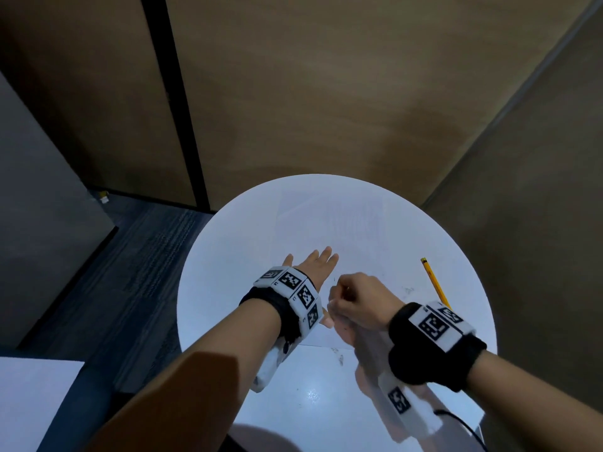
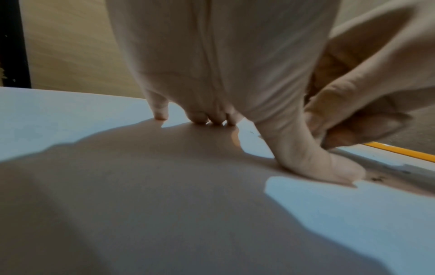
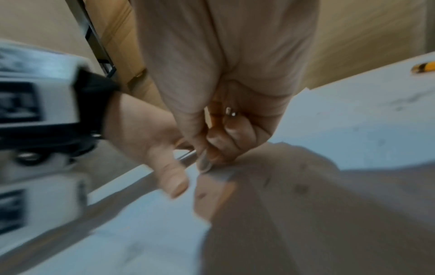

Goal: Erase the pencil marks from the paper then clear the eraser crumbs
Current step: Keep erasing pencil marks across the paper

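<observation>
Left hand (image 1: 311, 267) spread flat, fingers straight, pressing the paper (image 1: 329, 230) down on the round white table (image 1: 208, 288). Right hand (image 1: 354, 301) curled tight just beside the left thumb, low over the paper's near edge; whether anything sat inside the fist, cannot tell. Dark eraser crumbs (image 1: 339, 357) scattered near that edge. Yellow pencil (image 1: 435, 283) lying right of the paper.

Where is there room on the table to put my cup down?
Bare room lies on the round table left of the left hand, and near its front edge. It is crowded around the right hand, eraser crumbs and pencil.
</observation>
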`<action>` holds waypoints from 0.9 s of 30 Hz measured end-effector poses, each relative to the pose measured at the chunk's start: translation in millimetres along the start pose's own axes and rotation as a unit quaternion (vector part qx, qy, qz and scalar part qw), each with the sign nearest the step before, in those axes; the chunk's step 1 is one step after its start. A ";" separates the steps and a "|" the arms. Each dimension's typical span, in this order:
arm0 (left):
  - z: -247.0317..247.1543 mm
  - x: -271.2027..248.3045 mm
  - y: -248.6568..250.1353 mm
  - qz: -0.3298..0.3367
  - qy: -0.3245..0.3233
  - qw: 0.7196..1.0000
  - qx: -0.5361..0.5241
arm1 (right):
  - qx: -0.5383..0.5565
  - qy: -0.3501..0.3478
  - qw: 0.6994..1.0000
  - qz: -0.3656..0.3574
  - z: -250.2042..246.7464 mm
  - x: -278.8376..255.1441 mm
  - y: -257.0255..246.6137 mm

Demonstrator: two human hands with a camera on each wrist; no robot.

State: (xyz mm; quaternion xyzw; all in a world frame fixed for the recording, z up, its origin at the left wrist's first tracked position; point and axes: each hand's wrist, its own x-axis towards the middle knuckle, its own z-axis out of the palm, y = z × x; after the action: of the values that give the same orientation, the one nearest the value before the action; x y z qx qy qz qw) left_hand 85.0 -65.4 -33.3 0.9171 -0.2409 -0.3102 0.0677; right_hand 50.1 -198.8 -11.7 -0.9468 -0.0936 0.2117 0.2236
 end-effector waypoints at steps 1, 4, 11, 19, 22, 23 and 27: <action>2.6 1.5 -1.6 0.000 0.004 1.000 0.000 | -0.008 -0.002 1.000 -0.002 -3.6 1.1 0.9; 9.9 4.8 -7.2 0.002 0.011 1.000 -0.003 | 0.003 0.092 0.995 0.026 -14.7 13.5 6.3; 7.6 5.6 -6.9 0.006 0.024 1.000 -0.007 | 0.018 -0.006 1.000 0.014 -5.8 -0.1 5.7; 11.6 0.4 -7.1 -0.050 0.063 0.996 -0.035 | 0.030 0.043 0.999 0.013 5.7 4.9 -0.9; 12.3 0.9 -9.4 -0.041 0.059 0.997 -0.034 | 0.009 0.055 0.998 0.020 -5.4 14.4 2.2; 13.5 -0.1 -10.1 -0.035 0.047 0.998 -0.030 | 0.017 0.087 0.995 0.035 -10.6 19.6 4.7; 11.8 -1.1 -8.5 -0.040 0.053 0.997 -0.025 | 0.029 0.070 0.997 0.019 -1.4 16.1 0.6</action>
State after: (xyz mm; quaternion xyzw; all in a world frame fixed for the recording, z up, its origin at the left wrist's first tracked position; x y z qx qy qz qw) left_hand 80.5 -57.2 -44.4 0.9393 -0.1919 -0.2697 0.0908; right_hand 65.1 -195.5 -16.7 -0.9540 -0.0536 0.1514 0.2532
